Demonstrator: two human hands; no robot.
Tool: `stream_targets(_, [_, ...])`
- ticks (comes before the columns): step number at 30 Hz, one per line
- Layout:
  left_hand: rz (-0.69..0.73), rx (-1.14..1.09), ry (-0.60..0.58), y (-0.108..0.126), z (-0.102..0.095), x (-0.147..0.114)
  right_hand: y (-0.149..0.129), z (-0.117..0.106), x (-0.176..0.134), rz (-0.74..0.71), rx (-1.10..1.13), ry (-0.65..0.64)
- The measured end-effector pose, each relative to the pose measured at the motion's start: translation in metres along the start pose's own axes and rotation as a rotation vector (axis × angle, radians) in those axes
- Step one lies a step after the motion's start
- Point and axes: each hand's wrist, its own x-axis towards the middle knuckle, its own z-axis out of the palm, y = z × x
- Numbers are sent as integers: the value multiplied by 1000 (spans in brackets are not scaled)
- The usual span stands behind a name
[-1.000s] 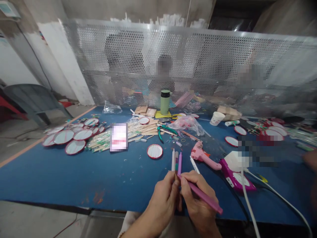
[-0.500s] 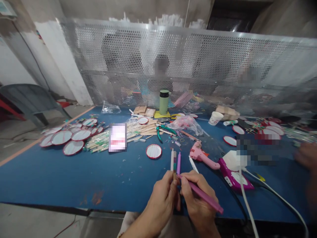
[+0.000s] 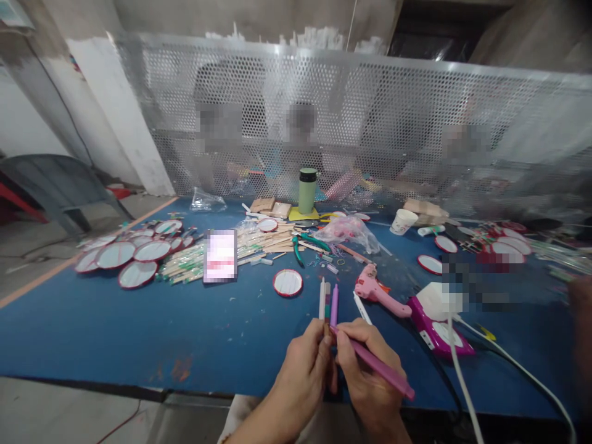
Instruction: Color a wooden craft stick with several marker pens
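Note:
My left hand (image 3: 303,361) is closed around a thin wooden stick (image 3: 327,329), whose brown end shows by the thumb; the fingers hide most of it. In my right hand (image 3: 370,361) is a pink marker pen (image 3: 382,368), held in a writing grip with its tip against the stick. Just beyond the fingertips stand a white pen (image 3: 322,299), a grey and green strip (image 3: 327,303) and a purple pen (image 3: 335,305), close together. Whether the left fingers also hold these, I cannot tell. Another white pen (image 3: 362,308) lies beside my right hand.
A small red-rimmed disc (image 3: 287,282) lies ahead, and a pink glue gun (image 3: 379,293) rests to the right near a magenta device (image 3: 439,333) with cables. Sticks (image 3: 259,243), pliers (image 3: 298,250), a green bottle (image 3: 306,194) and a paper cup (image 3: 403,222) stand farther back. Another person's blurred arm (image 3: 580,327) is at far right.
My right hand and the pink marker have shifted very slightly at the stick. The other person's hand at the far right has drawn back toward the edge of view.

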Motion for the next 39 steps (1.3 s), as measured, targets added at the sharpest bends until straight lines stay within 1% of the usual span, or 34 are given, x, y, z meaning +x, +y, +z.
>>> stream_targets(9, [-5, 7, 2, 0, 1, 1, 0, 1, 0, 46, -1, -15])
stream_targets(13, [-9, 1, -13, 2, 1, 1, -3, 0, 2, 27, 4, 3])
stream_targets(18, [3, 15, 1, 1, 1, 1, -2, -1, 1, 34, 22, -22])
stream_targets(22, [4, 11, 2, -1, 2, 1, 0, 0, -1, 25, 27, -18])
stream_targets(32, [4, -2, -2, -1, 1, 1, -1, -1, -1, 82, 11, 2])
stream_targets(39, [4, -6, 0, -2, 1, 1, 0, 0, -1, 48, 17, -9])
